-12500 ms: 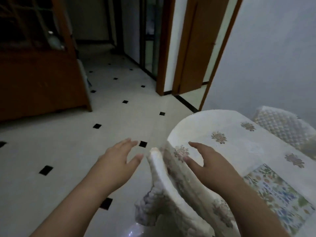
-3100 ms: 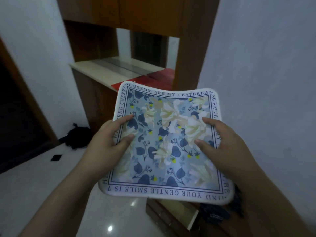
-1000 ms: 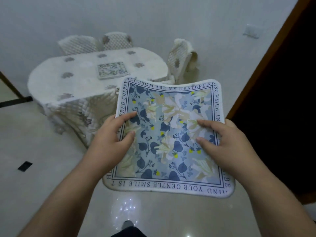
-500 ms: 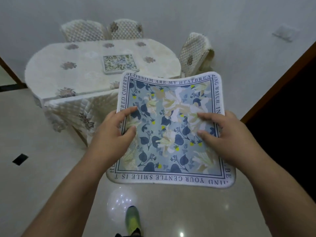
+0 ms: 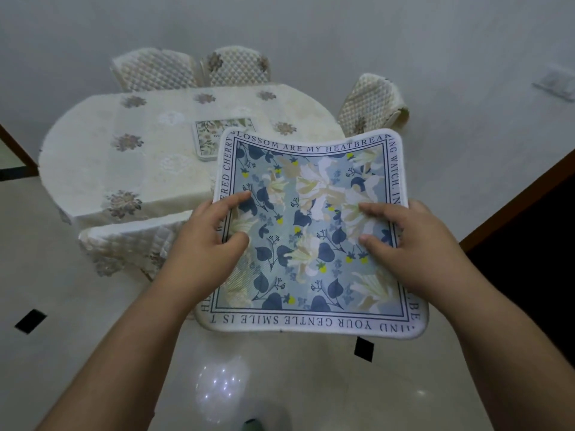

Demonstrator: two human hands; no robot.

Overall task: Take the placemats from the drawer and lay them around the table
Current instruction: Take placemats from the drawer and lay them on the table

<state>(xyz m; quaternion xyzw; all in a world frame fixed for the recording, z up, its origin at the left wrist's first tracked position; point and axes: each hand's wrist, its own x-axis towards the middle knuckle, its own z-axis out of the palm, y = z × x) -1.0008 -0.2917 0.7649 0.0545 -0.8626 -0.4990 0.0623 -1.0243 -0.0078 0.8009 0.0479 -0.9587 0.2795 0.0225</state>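
Head cam: I've got the blue floral square fabric placemat with lettered border [image 5: 311, 231] held flat in the air, left hand [image 5: 205, 244] gripping its left edge, right hand [image 5: 413, 247] its right edge, thumbs on top. It's not over the oval table with cream embroidered cloth [image 5: 149, 157] yet, only its far edge overlaps the tabletop in view. One smaller green floral placemat [image 5: 209, 138] already lies near the table centre.

Risks as I read it: the mat's far edge is curling up, so it could land creased or drag the loose cloth. The quilted cream chair [image 5: 124, 244] at the near side looks tucked in, I think, and may block my reach
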